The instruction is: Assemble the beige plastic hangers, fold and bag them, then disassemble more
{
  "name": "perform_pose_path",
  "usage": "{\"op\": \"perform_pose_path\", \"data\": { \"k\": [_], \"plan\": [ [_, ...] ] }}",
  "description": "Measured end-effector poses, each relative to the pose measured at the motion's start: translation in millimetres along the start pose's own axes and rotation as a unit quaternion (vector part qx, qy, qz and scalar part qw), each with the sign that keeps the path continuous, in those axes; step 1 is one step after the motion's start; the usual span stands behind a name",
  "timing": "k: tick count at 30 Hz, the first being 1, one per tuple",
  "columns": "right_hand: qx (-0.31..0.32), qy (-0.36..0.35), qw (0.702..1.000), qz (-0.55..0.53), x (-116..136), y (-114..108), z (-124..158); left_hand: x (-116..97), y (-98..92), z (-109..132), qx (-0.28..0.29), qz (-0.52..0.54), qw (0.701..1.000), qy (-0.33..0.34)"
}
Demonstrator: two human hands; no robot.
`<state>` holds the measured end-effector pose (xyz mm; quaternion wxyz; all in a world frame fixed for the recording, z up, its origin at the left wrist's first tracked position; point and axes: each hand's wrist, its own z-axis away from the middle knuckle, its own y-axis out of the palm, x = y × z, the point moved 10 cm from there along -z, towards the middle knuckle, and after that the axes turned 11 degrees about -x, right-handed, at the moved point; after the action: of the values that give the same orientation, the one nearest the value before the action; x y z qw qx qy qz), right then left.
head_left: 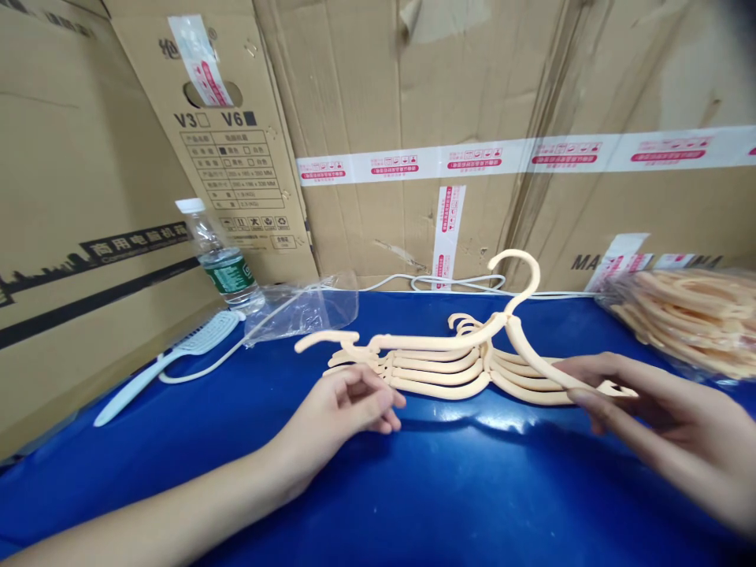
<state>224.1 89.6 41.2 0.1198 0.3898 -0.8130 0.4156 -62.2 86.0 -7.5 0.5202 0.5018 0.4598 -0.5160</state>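
My right hand pinches the right arm of a cream plastic clothes hanger between thumb and fingers. This hanger is raised and tilted, its hook upward and its notched left end pointing left. Behind and below it, several matching hangers lie in a neat overlapping row on the blue table surface. My left hand is loosely curled in front of the left ends of that row, with nothing visible in its fingers. It partly hides those ends.
At the right back lies a clear bag of cream hangers. On the left are a pale blue hairbrush, a water bottle and clear plastic wrap. A white cable runs along the cardboard wall.
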Motion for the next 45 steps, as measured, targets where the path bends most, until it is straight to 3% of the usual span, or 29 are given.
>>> {"op": "perform_pose_path", "data": {
  "k": [2,5,9,14,21,25,29,35,39,42,45],
  "plan": [
    [0.008,0.01,1.0,-0.009,0,-1,-4,-10,16.9,14,0.061,-0.112,0.988,0.086],
    [0.05,-0.001,0.999,0.005,4,4,-9,-31,46.4,47,0.154,-0.212,0.935,0.24],
    [0.099,-0.044,0.994,0.011,13,15,-9,-31,63.2,64,0.221,-0.26,0.905,0.253],
    [0.128,-0.09,0.987,0.038,17,23,-4,-32,56.0,57,0.189,-0.311,0.879,0.308],
    [0.166,-0.116,0.974,0.1,18,27,-4,-25,53.4,48,0.185,-0.356,0.882,0.248],
    [0.147,-0.111,0.976,0.114,16,24,-2,-30,51.0,46,0.182,-0.384,0.873,0.24],
    [0.127,-0.111,0.976,0.141,16,27,6,-22,48.9,46,0.179,-0.438,0.839,0.268],
    [0.258,-0.056,0.936,0.231,2,55,23,-2,47.4,48,0.1,-0.525,0.768,0.352],
    [0.27,-0.064,0.927,0.251,-4,61,17,2,46.5,40,0.08,-0.545,0.753,0.36],
    [0.253,-0.068,0.928,0.264,-13,66,3,-2,44.6,20,0.092,-0.556,0.758,0.328],
    [0.243,-0.067,0.932,0.262,-24,75,-16,-3,51.9,-4,0.164,-0.559,0.754,0.304]
  ]
}}
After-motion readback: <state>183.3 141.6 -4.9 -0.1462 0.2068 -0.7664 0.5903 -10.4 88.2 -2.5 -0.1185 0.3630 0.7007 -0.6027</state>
